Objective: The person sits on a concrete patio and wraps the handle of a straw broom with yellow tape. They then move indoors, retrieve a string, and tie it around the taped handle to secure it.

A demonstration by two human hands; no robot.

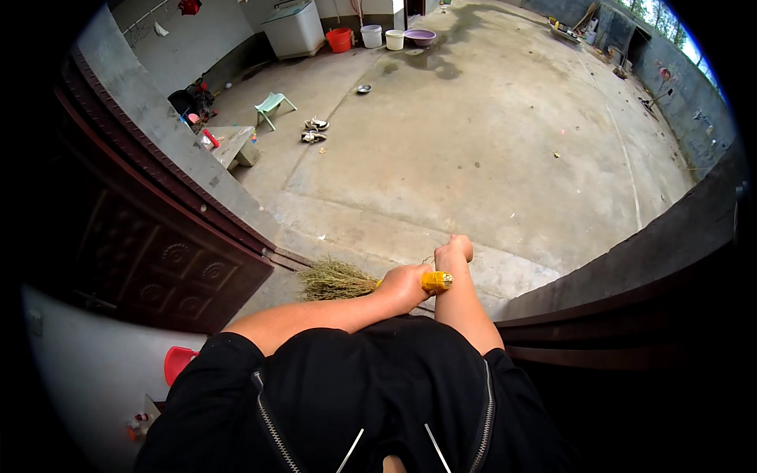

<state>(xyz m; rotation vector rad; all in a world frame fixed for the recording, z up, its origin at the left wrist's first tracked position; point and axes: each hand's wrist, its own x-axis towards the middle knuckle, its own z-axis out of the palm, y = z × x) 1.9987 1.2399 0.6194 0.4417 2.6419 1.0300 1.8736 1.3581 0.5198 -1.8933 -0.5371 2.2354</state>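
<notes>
My left hand is wrapped round the yellow handle of a straw broom. The bristles spread out to the left, and the yellow handle end pokes out on the right, just in front of my right forearm. Farther forward, my right hand is closed in a fist above the concrete by the doorway. Its fingers are mostly turned away, so what they hold, if anything, is hidden. A thin strand shows beside that wrist.
An open dark red door stands at the left. Out on the concrete yard are a pair of shoes, a pale green stool, a metal bowl, a red bucket and a purple basin.
</notes>
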